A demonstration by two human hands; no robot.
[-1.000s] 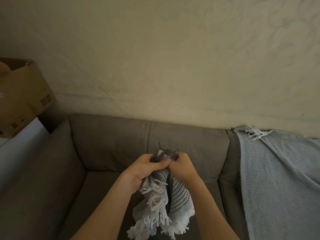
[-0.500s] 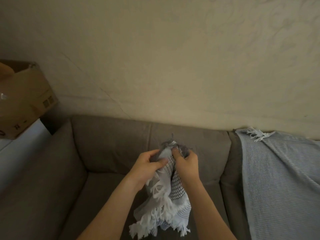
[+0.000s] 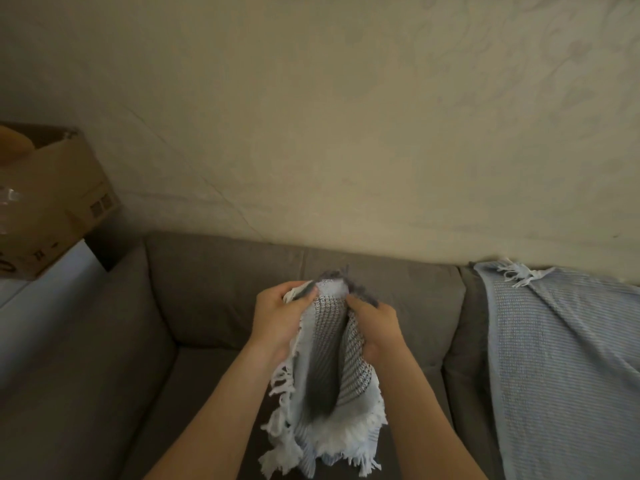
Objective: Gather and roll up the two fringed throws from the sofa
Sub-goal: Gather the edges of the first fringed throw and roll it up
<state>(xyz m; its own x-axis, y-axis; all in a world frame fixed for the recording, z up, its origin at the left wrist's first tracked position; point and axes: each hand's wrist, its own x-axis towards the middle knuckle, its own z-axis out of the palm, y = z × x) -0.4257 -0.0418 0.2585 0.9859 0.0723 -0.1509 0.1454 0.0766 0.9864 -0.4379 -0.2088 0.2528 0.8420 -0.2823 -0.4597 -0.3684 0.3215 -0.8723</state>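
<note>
Cloth is bunched between my hands above the seat of the grey sofa (image 3: 214, 299). My left hand (image 3: 277, 317) grips the upper left edge of the grey-and-white fringed throw (image 3: 329, 368), fingers curled round a wad of it, and my right hand (image 3: 375, 327) grips the upper right edge the same way, thumb and fingers closed into the weave. The two hands are near each other, with a fold of the throw standing up between them in front of the sofa's back cushion. The rest of the throw hangs down between my forearms over the sofa seat, its white fringe loose at the bottom and along the left side. The pale blue fringed throw (image 3: 561, 358) lies draped over the right end of the sofa, from the top of the backrest down across the seat, a tuft of fringe at its upper corner. Left of the sofa's armrest, a cardboard box (image 3: 59, 202) sits on a white surface (image 3: 52, 282). Behind the sofa is a cream wall (image 3: 346, 133).
</note>
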